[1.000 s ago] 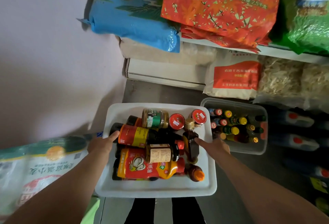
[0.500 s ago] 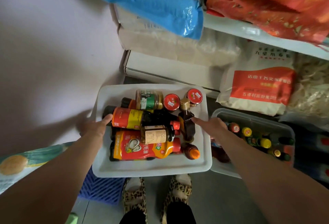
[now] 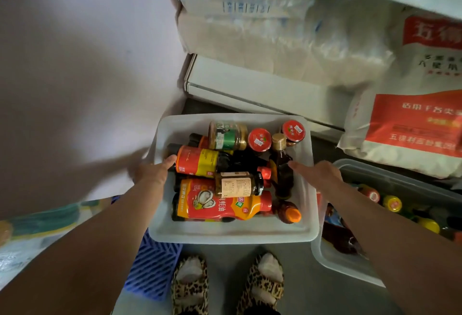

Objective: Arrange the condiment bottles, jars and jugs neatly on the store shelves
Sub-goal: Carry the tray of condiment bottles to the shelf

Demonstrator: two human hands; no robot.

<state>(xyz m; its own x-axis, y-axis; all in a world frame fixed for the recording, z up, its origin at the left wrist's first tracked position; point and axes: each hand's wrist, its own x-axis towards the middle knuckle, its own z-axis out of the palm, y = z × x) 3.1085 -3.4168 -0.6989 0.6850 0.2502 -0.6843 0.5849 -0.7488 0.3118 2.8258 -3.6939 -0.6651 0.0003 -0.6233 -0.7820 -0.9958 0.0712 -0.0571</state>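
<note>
A white plastic bin (image 3: 232,236) hangs in front of me, carried by both hands. My left hand (image 3: 153,171) grips its left rim, thumb over the edge. My right hand (image 3: 317,173) grips the right rim the same way. Inside lie several condiments: a large red oyster sauce bottle (image 3: 220,202), a dark bottle with a red and yellow label (image 3: 200,162), a small brown jar (image 3: 236,184), a green-labelled jar (image 3: 227,135), two red-lidded jars (image 3: 260,139) and a gold-capped dark bottle (image 3: 281,162) standing upright.
A second clear bin (image 3: 350,267) of small bottles sits low on the right. White rice sacks (image 3: 250,39) and a red-labelled flour bag (image 3: 410,124) fill the shelf ahead. A white wall is on the left. A blue crate (image 3: 152,269) and my feet are below.
The bin has come closer to the shelf and my view has tipped downward; my slippered feet and the blue crate now show. Both hands keep their hold on the rims.
</note>
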